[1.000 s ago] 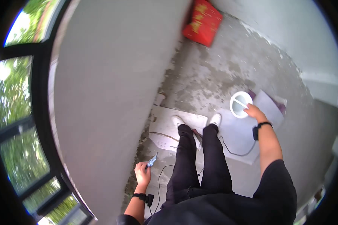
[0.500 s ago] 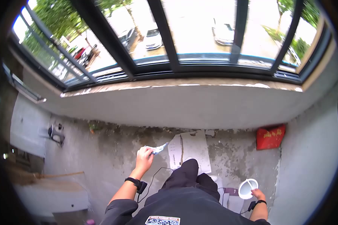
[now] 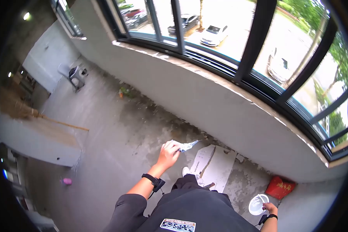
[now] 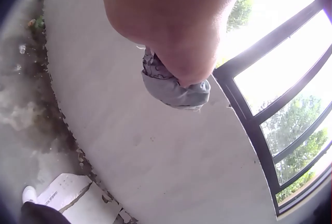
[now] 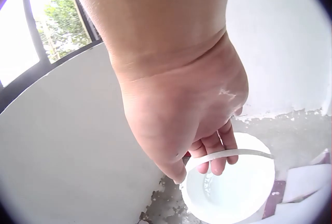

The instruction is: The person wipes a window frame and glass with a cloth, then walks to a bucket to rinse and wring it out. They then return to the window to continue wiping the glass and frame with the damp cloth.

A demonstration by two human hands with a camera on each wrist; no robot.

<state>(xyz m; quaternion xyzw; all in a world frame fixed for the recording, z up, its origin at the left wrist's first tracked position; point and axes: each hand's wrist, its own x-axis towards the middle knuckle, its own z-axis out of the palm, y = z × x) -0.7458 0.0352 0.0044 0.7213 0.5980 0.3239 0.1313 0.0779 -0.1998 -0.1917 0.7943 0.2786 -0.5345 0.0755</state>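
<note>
Two hands are at work, each with one thing. The left hand is held out in front with its fingers bunched together, pinching one crumpled cloth whose thin pointed end sticks out past the fingertips; the left wrist view shows the same cloth below the hand, grey with a dark pattern on part of it. The right hand is low at the person's right, with one white bucket just below it. Three fingers there lie close together, hooked under the bucket's single white handle, and the thumb stands apart from them near the rim. Whether the bucket hangs or rests on the floor, I cannot tell

Each wrist wears one dark strap with a small black camera, two in all. One red bag with yellow lettering sits by the wall, near the bucket. One sheet of pale cardboard, split by a brown strip, lies on the floor with one white shoe at its edge. Farther left are one grey stool, one broom and one small pink object. Through the window, at least four cars show, two of them white
</note>
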